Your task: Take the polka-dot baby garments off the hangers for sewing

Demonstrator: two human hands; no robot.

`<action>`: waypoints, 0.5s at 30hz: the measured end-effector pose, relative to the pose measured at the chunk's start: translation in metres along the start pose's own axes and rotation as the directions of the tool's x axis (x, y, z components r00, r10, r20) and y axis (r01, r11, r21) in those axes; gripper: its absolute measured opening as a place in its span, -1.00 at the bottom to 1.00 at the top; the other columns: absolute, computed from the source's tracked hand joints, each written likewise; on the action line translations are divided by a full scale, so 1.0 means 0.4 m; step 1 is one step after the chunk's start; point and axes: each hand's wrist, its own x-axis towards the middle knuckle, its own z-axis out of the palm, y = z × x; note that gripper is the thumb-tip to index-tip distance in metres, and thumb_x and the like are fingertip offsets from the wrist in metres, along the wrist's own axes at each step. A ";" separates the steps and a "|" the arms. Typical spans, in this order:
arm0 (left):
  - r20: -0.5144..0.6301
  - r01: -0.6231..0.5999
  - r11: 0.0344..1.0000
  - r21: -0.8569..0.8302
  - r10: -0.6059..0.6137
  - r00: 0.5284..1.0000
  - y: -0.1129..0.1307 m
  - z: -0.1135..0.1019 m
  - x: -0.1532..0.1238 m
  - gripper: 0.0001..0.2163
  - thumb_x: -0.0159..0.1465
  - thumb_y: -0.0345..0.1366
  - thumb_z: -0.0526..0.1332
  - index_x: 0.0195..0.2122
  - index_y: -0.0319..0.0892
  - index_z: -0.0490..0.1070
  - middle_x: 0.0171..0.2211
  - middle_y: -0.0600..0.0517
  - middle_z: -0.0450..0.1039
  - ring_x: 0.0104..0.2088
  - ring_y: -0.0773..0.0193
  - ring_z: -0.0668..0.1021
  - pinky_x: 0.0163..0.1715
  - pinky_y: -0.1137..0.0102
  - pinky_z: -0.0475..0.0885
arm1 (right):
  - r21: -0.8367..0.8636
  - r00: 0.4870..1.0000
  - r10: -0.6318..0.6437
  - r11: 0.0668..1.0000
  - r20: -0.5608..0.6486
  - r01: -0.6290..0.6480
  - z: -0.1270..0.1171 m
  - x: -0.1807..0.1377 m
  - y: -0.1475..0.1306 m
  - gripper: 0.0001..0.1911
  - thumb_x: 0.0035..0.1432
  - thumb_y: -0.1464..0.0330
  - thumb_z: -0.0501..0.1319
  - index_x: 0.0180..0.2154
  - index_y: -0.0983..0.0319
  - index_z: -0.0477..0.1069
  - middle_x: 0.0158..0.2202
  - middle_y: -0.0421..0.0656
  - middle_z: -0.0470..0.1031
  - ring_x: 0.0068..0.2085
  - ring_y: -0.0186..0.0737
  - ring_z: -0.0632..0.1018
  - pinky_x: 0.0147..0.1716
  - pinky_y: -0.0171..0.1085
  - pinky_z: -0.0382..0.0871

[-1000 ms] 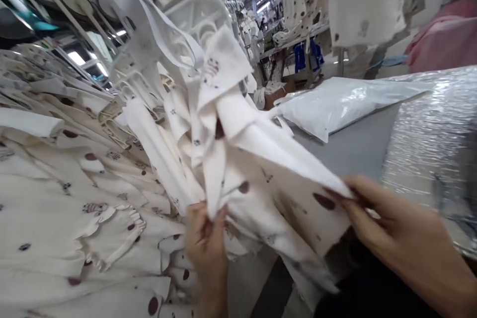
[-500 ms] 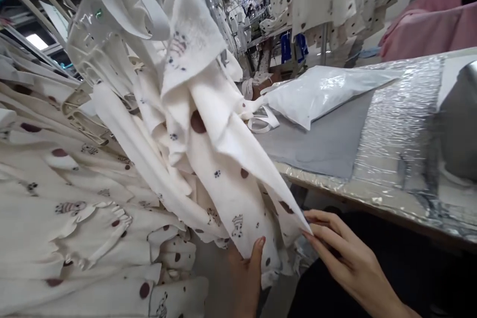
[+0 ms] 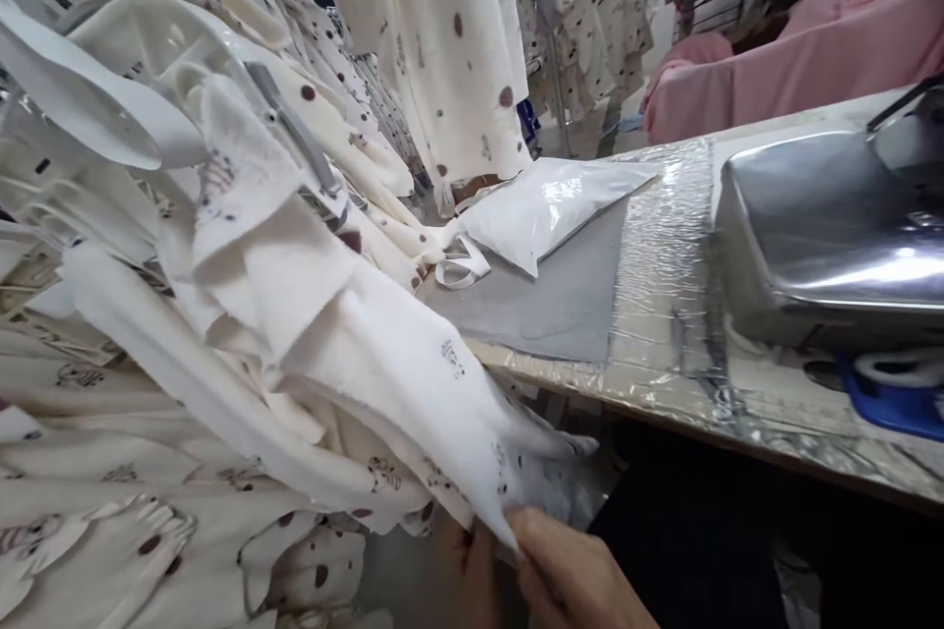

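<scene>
A cream fleece fabric piece [image 3: 413,344] with brown dots and small zebra prints stretches from the hanging pile at the left down to my hands. My right hand [image 3: 571,565] is closed on its lower corner, fingers pinched at the edge. Just left of it, low in the view, my left hand [image 3: 472,565] is blurred and partly behind the cloth, so its fingers cannot be made out. More printed cloth [image 3: 88,541] hangs in layers at the lower left.
A grey sheet [image 3: 546,314] and a white plastic bag [image 3: 538,216] lie on the foil-covered table [image 3: 664,295]. A shiny metal machine [image 3: 841,226] stands at the right, near a blue tray [image 3: 896,398]. Pink cloth [image 3: 803,69] and hung printed garments [image 3: 457,49] are behind.
My right hand has moved down and left with the fabric corner, closer to my left hand. The fabric's upper face has turned over. The view has swung right, bringing in the metal machine.
</scene>
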 end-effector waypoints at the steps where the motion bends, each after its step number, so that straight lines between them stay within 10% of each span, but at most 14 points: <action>1: -0.017 0.038 0.998 -0.050 -0.039 0.999 0.002 0.006 0.002 -0.68 0.02 -0.01 0.46 -0.45 -0.19 0.55 -0.43 0.00 0.57 -0.28 0.08 0.62 -0.28 0.34 0.54 | 0.022 0.999 0.047 0.999 -0.008 -0.047 -0.001 0.002 0.009 -0.76 0.47 0.52 -0.10 -0.26 0.20 0.22 -0.39 -0.25 0.30 -0.44 -0.31 0.40 -0.45 -0.33 0.29; 5: 0.029 0.137 0.962 -0.236 -0.134 0.991 0.017 0.029 -0.019 -0.51 -0.07 0.16 0.47 -0.37 -0.19 0.54 -0.37 -0.05 0.60 -0.26 0.06 0.63 -0.22 0.31 0.56 | 0.145 0.985 0.166 0.975 0.038 -0.170 0.017 0.009 0.003 -0.79 0.49 0.43 -0.03 -0.22 0.22 0.31 -0.34 -0.22 0.40 -0.37 -0.26 0.50 -0.36 -0.29 0.42; 9: 0.068 0.052 0.995 -0.088 -0.046 0.997 0.082 0.043 -0.008 -0.56 -0.16 -0.12 0.59 -0.31 -0.21 0.54 -0.35 -0.04 0.62 -0.25 0.06 0.65 -0.21 0.33 0.56 | 0.242 0.959 0.236 0.932 0.160 -0.270 0.012 -0.006 -0.032 -0.88 0.34 0.49 0.18 -0.25 0.18 0.44 -0.30 -0.24 0.54 -0.27 -0.25 0.60 -0.20 -0.37 0.51; 15: 0.319 0.501 0.861 -0.086 -0.453 0.833 0.179 0.026 0.039 -0.54 -0.30 -0.20 0.60 -0.38 -0.32 0.59 -0.41 -0.11 0.63 -0.31 0.01 0.67 -0.25 0.28 0.57 | 0.287 0.919 0.388 0.875 0.069 -0.391 -0.215 0.001 0.041 -0.77 0.36 0.18 0.26 -0.25 0.16 0.60 -0.33 -0.21 0.63 -0.31 -0.24 0.64 -0.28 -0.42 0.54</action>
